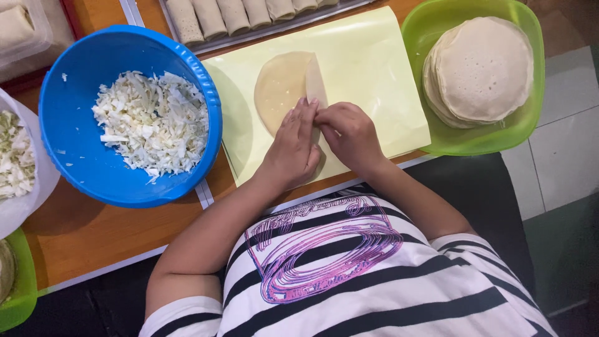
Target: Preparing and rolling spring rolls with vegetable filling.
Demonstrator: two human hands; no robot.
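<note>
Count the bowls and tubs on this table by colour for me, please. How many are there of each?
Blue bowl of chopped cabbage: 1
Green containers: 2, one holding the stack of round wrappers, one at the lower left edge
White bowl at the left edge, partly out of view: 1
Total: 4

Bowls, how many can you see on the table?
3. A blue bowl of chopped cabbage sits left, a green bowl of stacked flat wrappers sits right, and a green one peeks in bottom left. More may be out of view.

Wooden table (81,234) over pale tiled floor (561,150).
</note>
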